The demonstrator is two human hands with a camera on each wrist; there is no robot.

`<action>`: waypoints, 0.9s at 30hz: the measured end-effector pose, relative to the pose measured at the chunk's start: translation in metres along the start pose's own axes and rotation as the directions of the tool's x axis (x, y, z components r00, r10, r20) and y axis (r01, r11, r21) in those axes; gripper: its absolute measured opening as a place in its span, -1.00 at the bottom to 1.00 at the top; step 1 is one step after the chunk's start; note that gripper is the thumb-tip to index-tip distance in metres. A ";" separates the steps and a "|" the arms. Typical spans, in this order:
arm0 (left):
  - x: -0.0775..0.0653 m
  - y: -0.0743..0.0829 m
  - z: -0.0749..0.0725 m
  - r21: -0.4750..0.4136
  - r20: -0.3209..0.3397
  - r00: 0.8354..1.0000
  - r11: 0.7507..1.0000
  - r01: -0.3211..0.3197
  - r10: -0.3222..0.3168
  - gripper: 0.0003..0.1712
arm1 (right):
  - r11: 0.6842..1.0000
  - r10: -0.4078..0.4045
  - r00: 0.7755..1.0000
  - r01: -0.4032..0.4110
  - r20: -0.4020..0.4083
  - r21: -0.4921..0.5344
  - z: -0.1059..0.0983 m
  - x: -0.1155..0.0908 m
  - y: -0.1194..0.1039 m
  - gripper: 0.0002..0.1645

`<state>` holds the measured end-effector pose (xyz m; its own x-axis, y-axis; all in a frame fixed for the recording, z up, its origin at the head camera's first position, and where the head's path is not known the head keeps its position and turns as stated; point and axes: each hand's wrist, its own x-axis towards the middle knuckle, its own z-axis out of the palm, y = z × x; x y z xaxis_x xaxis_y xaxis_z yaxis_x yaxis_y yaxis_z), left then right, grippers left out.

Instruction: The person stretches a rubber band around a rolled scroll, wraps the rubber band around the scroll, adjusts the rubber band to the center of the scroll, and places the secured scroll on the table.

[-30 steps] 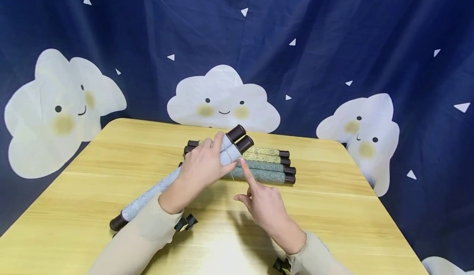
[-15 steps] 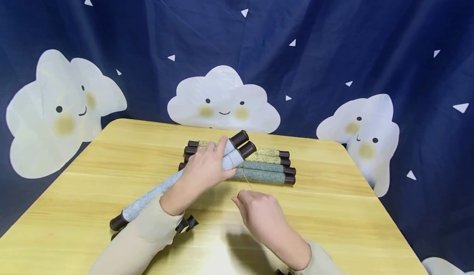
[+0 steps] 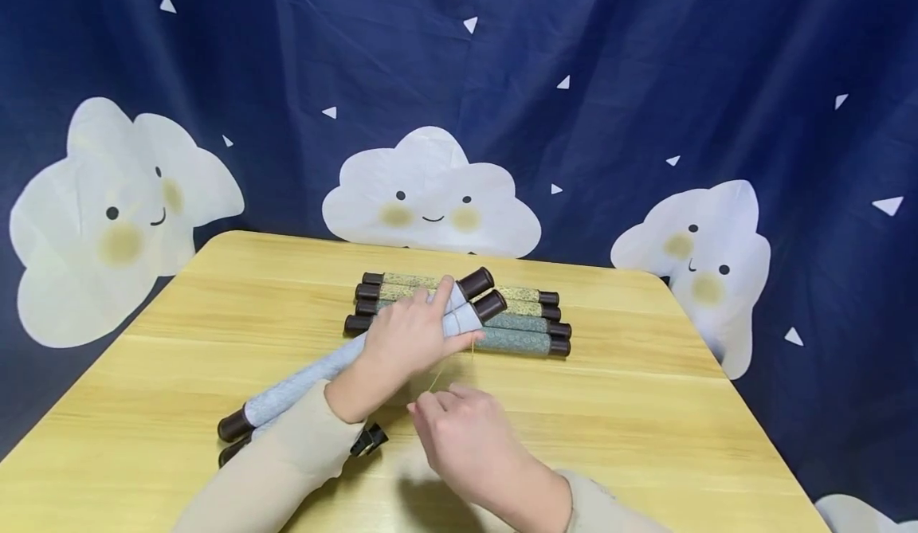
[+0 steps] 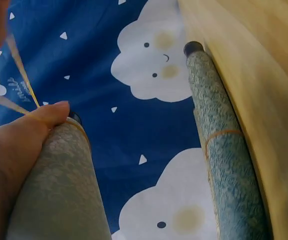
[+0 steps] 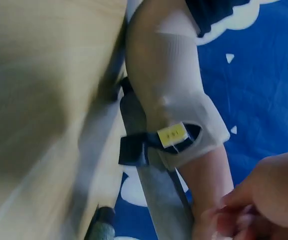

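Observation:
In the head view, two light blue rolled scrolls (image 3: pixel 304 382) with dark brown end knobs lie side by side, slanting up to the right. My left hand (image 3: pixel 405 334) grips them near their far ends, thumb along the nearer roll. A thin yellowish rubber band (image 4: pixel 25 75) loops around that end and stretches away from it in the left wrist view. My right hand (image 3: pixel 473 441), fingers curled, pinches the band's pulled-out end just below the left hand. In the right wrist view my right fingers (image 5: pixel 233 220) are partly cut off and blurred.
Behind the left hand, two green scrolls (image 3: pixel 523 341) and two yellow patterned scrolls (image 3: pixel 521 307) lie in a row on the wooden table (image 3: pixel 645 405). A band circles a green scroll (image 4: pixel 218 100) in the left wrist view. A dark blue curtain (image 3: pixel 610 55) hangs behind.
My right index finger was straight at the band; the right hand then curled, drew the band toward me and swung left. My left hand and the light blue scrolls shifted slightly right and lower.

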<state>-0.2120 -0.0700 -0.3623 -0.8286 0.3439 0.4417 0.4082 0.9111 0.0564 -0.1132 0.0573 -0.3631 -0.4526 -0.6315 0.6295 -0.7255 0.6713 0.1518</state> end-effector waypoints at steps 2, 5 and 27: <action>0.000 -0.002 -0.001 0.008 0.007 1.000 1.000 -0.006 0.006 0.16 | 0.998 0.061 0.998 -0.059 0.035 -0.035 -0.005 -0.002 0.007 -0.60; 0.001 -0.004 -0.003 0.016 -0.015 1.000 1.000 -0.021 0.021 0.10 | 0.978 0.177 0.979 -0.164 0.097 -0.132 -0.016 -0.004 0.022 -0.64; -0.004 0.009 -0.006 -0.091 0.091 0.994 0.995 -0.046 0.054 -0.04 | 0.969 0.152 0.986 -0.134 0.073 -0.207 -0.046 0.003 0.098 0.40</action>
<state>-0.2029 -0.0639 -0.3581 -0.8367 0.4121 0.3608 0.4791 0.8698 0.1177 -0.1620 0.1391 -0.3107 -0.5942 -0.5492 0.5876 -0.5350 0.8154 0.2210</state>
